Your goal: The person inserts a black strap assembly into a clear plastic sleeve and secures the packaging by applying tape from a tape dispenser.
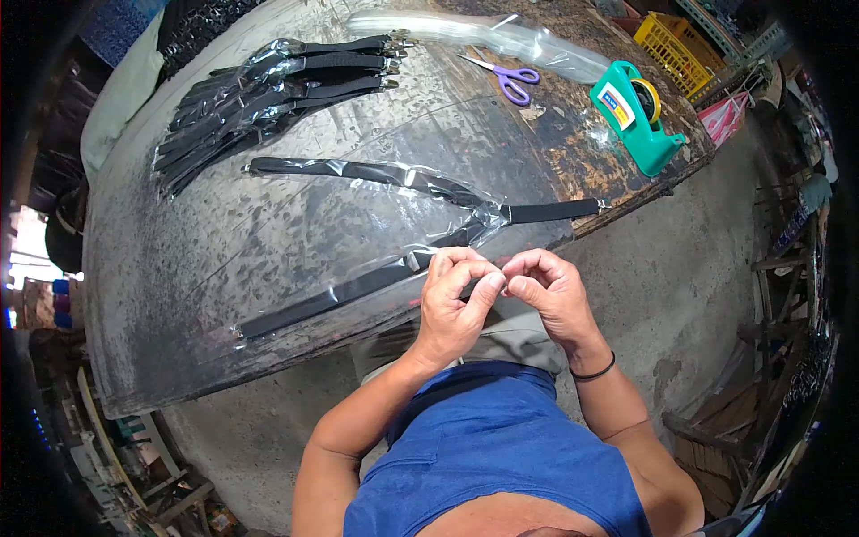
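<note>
My left hand and my right hand are close together at the table's near edge. Thumb and forefinger are pinched on both, and what lies between the fingertips is too small to make out. Just beyond them, a pair of black suspenders is spread in a Y shape on the table. Clear plastic covers its two long straps, and metal clips show at the ends. The left hand is nearest the lower strap; whether it touches it I cannot tell.
On the worn table lie a pile of plastic-wrapped black suspenders, clear plastic sleeves and purple-handled scissors. A green tape dispenser stands near the right edge. Beyond is a yellow crate.
</note>
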`<state>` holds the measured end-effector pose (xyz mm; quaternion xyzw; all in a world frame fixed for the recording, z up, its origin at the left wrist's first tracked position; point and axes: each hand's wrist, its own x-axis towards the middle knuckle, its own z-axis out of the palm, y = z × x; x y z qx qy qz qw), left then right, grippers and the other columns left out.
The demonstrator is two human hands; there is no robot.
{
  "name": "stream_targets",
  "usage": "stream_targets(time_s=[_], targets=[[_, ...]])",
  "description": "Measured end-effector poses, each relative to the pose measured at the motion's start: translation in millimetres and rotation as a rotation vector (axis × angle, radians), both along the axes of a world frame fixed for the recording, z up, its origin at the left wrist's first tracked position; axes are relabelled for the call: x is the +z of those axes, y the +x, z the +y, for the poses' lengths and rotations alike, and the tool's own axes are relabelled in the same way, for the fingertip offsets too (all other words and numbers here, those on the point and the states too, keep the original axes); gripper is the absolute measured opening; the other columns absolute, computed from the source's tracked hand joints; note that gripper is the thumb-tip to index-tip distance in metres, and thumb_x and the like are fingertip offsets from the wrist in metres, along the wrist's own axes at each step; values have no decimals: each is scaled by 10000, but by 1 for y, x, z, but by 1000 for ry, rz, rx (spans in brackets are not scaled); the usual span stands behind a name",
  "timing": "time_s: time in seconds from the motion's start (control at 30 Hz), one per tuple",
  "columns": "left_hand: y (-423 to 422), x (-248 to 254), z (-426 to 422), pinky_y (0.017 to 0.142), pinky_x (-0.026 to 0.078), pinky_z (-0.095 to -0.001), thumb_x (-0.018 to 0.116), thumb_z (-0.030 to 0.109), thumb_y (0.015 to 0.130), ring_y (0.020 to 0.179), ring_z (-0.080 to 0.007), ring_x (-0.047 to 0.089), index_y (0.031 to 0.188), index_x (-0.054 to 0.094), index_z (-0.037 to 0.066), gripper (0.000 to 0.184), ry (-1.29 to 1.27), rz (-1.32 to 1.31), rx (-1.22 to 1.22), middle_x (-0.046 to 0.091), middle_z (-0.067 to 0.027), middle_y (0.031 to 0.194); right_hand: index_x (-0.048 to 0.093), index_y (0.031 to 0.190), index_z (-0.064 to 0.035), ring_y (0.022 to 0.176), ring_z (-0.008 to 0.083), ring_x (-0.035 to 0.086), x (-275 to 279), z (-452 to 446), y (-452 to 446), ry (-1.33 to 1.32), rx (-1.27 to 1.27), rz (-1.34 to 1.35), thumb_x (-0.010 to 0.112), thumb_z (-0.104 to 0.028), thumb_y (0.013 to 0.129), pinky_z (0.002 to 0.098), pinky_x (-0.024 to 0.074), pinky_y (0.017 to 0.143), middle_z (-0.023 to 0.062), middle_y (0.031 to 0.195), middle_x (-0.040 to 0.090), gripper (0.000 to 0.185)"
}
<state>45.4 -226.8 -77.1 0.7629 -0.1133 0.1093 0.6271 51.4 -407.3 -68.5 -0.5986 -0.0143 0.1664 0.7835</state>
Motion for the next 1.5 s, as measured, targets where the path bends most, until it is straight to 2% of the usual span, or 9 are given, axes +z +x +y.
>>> stream_targets(time_s=[0.27, 0.5, 0.7, 0.8, 0.9, 1.03, 1.07, 1.23, 1.5], targets=[[2, 4, 1, 911, 430, -314, 688, 92, 915, 994, -173, 549, 946, 709, 46, 59, -134, 56, 6, 603, -64, 1012, 610, 1124, -21, 831, 97, 609, 5, 8, 14, 77, -81, 66, 661, -163, 973, 264, 535, 777, 24, 961, 618, 214], [3, 5, 4, 919, 421, -307, 666, 79, 927, 1007, -172, 540, 942, 701, 21, 70, -194, 124, -13, 599, -71, 1018, 616, 1123, -20, 833, 103, 615, 4, 10, 16, 258, -54, 187, 669, -185, 972, 261, 535, 760, 27, 961, 626, 230], [4, 1, 5, 927, 426, -324, 674, 86, 914, 1018, -184, 545, 1001, 715, 22, 116, -127, 75, -22, 602, -80, 1032, 648, 999, -18, 832, 88, 609, 5, 8, 18, -35, -40, -1, 695, -145, 948, 254, 519, 757, 8, 926, 640, 145], [11, 4, 8, 929, 433, -337, 702, 110, 884, 1023, -223, 550, 1108, 710, 28, 239, 26, 62, -14, 598, -98, 1069, 638, 961, -10, 823, 59, 570, 6, -1, 35, -339, -64, -279, 673, -93, 944, 223, 485, 753, -9, 891, 623, 92], [26, -2, 21, 936, 426, -403, 736, 183, 844, 1067, -303, 540, 1305, 621, 85, 485, 485, -124, 109, 579, -132, 1158, 624, 929, -20, 786, 54, 529, 23, -10, 65, -408, -40, -320, 666, -110, 939, 234, 456, 694, -29, 864, 595, 100], [39, -17, 28, 924, 407, -444, 761, 253, 819, 1103, -307, 520, 1303, 613, 130, 521, 775, -281, 121, 568, -112, 1189, 609, 886, -20, 744, 63, 496, 28, -11, 110, -519, 149, -337, 646, -184, 931, 249, 427, 651, -32, 792, 557, 174], [41, -21, 28, 919, 402, -453, 768, 274, 811, 1111, -307, 512, 1291, 617, 140, 521, 861, -337, 111, 564, -103, 1196, 594, 883, -35, 745, 55, 470, 29, -10, 119, -575, 283, -315, 649, -180, 931, 241, 407, 650, -48, 797, 534, 163], [37, -34, 26, 934, 388, -468, 769, 299, 807, 1130, -314, 494, 1267, 622, 149, 506, 881, -306, 104, 551, -102, 1202, 561, 847, -59, 706, 58, 437, 17, -1, 155, -746, 650, -301, 660, -208, 925, 259, 389, 610, -53, 755, 499, 195], [37, -30, 27, 948, 381, -464, 760, 294, 818, 1137, -313, 489, 1266, 615, 146, 493, 857, -274, 100, 551, -110, 1199, 567, 830, -48, 668, 72, 439, 6, 5, 173, -808, 804, -239, 663, -197, 922, 276, 388, 585, -47, 707, 495, 200]])
